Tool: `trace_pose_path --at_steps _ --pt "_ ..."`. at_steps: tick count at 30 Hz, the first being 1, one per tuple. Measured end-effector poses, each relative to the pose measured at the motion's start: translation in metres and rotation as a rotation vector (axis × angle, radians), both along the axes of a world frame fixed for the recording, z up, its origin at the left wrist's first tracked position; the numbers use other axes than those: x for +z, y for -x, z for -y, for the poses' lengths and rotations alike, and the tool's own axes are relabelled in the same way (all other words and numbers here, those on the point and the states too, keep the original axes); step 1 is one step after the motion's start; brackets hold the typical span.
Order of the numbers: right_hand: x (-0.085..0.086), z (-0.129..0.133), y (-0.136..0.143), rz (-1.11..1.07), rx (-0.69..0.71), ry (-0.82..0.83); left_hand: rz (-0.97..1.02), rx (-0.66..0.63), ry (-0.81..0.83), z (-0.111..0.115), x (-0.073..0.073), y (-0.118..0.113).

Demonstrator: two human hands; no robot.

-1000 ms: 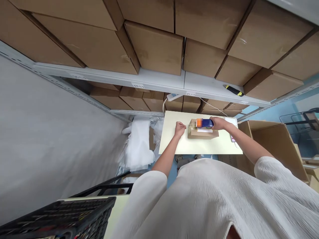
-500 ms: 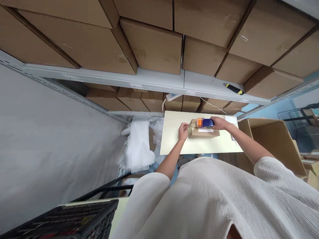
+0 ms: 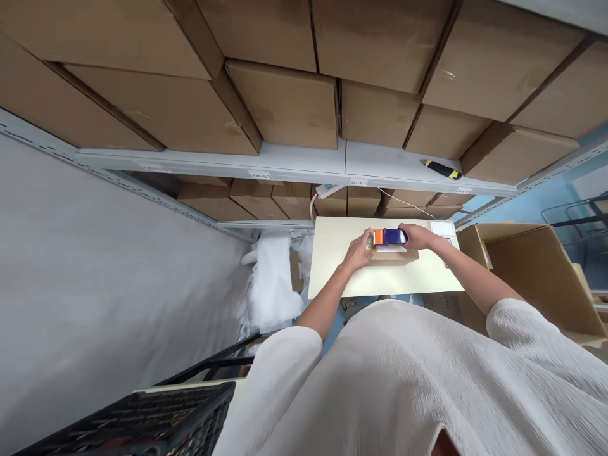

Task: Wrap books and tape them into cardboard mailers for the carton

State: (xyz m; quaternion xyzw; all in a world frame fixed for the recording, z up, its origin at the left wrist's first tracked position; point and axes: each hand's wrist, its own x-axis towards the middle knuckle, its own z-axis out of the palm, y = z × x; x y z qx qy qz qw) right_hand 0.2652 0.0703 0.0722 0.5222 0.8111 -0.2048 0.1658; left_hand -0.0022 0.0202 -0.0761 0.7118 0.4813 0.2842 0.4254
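Observation:
A small cardboard box point(image 3: 396, 257) lies on the pale yellow table, with a white label and shiny clear tape at its left end. My right hand point(image 3: 414, 236) is closed round a dark blue and orange tape dispenser point(image 3: 394, 236), held on top of the box. My left hand point(image 3: 360, 251) grips the box's left end, fingers curled over the taped edge beside the dispenser's orange front. Its fingertips are partly hidden.
Cardboard boxes point(image 3: 285, 107) fill the shelf above, where a yellow-black utility knife point(image 3: 443, 169) lies. A large open carton point(image 3: 527, 272) stands right of the table point(image 3: 327, 278). White packing wrap point(image 3: 273, 285) hangs at left; a black crate point(image 3: 190, 411) is at lower left.
My left hand has moved right, from beside the box's left end onto it. My right hand keeps the tape dispenser on the box. The head view has shifted slightly.

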Motion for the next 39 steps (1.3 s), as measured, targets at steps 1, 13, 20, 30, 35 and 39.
trace_pose_path --at_steps 1,13,20,30,35,39 --pt "0.002 0.0 0.0 0.015 -0.001 0.01 -0.048 -0.02 -0.009 0.0 0.001 0.001" --pt "0.014 0.003 -0.036 0.069 0.015 0.038 -0.393 -0.168 0.043 -0.011 0.008 -0.002" --pt "0.003 0.013 -0.152 0.021 -0.023 -0.008 -0.437 -0.18 0.021 -0.011 0.008 0.002" --pt "-0.035 0.027 -0.265 -0.003 -0.118 0.008 -0.515 -0.183 0.087 -0.015 0.015 0.0" --pt "-0.057 0.024 -0.249 0.029 -0.155 0.067 -0.523 -0.138 0.147 -0.015 0.021 -0.003" --pt "-0.07 0.017 -0.233 0.059 -0.133 0.101 -0.535 -0.106 0.176 -0.015 0.026 -0.009"
